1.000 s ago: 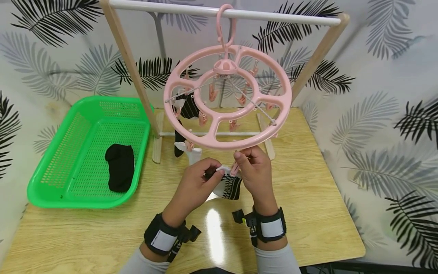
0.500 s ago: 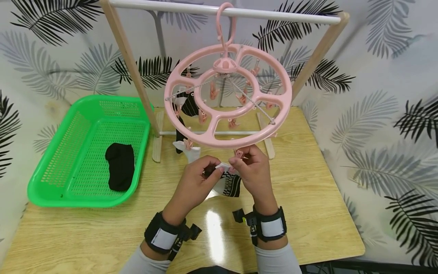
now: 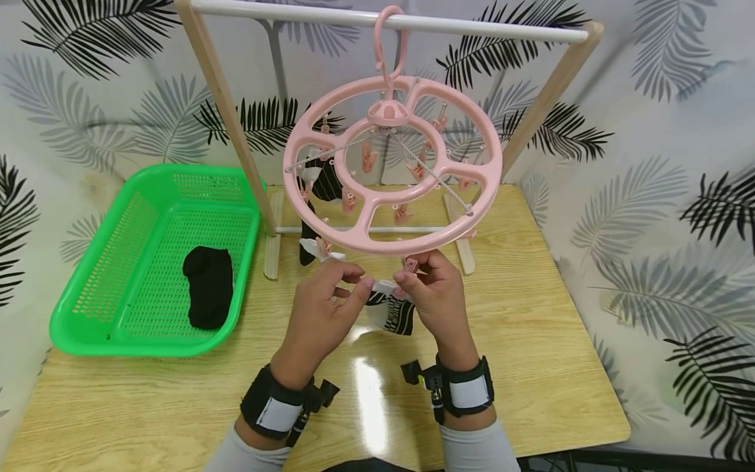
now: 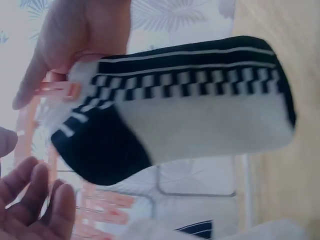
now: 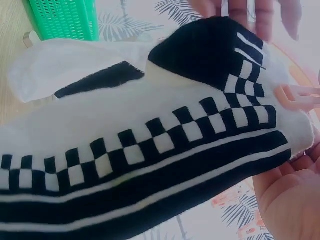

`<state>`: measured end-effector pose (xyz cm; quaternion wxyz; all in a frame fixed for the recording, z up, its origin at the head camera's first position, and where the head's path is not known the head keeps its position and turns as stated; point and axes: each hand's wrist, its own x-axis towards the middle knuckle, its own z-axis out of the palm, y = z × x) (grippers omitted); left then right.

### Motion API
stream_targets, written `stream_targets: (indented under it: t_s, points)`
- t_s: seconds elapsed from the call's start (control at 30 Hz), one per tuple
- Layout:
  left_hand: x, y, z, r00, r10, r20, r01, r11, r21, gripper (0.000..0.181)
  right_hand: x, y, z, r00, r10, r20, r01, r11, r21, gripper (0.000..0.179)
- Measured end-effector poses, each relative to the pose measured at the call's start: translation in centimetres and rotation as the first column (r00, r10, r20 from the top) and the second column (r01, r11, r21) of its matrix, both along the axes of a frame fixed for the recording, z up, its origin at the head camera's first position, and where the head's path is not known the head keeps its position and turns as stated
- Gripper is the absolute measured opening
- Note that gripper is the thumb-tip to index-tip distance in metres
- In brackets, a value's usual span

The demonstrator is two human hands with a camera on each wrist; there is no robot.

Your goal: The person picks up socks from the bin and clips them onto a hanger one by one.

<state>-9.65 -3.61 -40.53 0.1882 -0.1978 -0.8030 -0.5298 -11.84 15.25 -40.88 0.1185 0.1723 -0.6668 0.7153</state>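
Note:
A white ankle sock with black checks and stripes [image 3: 396, 316] hangs under the front rim of the pink round hanger [image 3: 392, 246]. My right hand [image 3: 438, 295] pinches a pink clothespin [image 3: 411, 264] at the sock's cuff. In the right wrist view the clothespin's jaws are on the white cuff, with the right fingers under it. My left hand [image 3: 321, 305] is beside the cuff, thumb tip right at its edge in the head view. The left wrist view shows the left fingers [image 4: 35, 195] loosely bent and apart from the sock, with nothing between them.
A green basket [image 3: 159, 347] with a black sock [image 3: 209, 288] stands on the left. The hanger hooks over a white rail [image 3: 307, 14] on wooden posts. Other socks, including a white one [image 3: 312, 249] and a dark striped one [image 3: 327, 181], hang at its left; several clothespins dangle beneath.
My left fingers have loosened from the cuff and drawn slightly left, spreading apart. My right hand has shifted slightly left with the clothespin, and the clothespin has tilted within its grip.

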Motion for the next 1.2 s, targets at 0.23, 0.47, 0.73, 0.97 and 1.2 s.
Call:
stream_targets:
  t_s: [0.23, 0.47, 0.73, 0.97, 1.2]
  points:
    - [-0.5, -0.1, 2.2, 0.94, 0.103, -0.325, -0.117, 0.993, -0.022, 0.015, 0.1, 0.0, -0.1, 1.0, 0.02, 0.007, -0.02, 0.999, -0.027, 0.059]
    - [-1.1, 0.4, 3.5, 0.915, 0.039, -0.402, -0.133, 0.969, -0.209, 0.023, 0.2, -0.1, -0.4, 0.999, 0.041, 0.021, -0.04, 0.998, -0.038, 0.058]
    - [-1.4, 0.7, 4.1, 0.932, 0.003, -0.363, -0.119, 0.948, -0.297, 0.03, 0.3, -0.5, -0.5, 0.997, 0.083, 0.012, -0.082, 0.995, -0.056, 0.058]
    - [-1.6, 0.6, 4.1, 0.939, 0.043, -0.341, -0.157, 0.937, -0.313, 0.027, 0.6, -0.7, -0.7, 0.994, 0.109, 0.029, -0.108, 0.993, -0.043, 0.055]
    - [-1.7, 0.2, 4.1, 0.946, 0.067, -0.318, -0.166, 0.941, -0.295, 0.023, 0.6, -0.6, -0.7, 0.997, 0.078, 0.024, -0.079, 0.996, 0.039, 0.032]
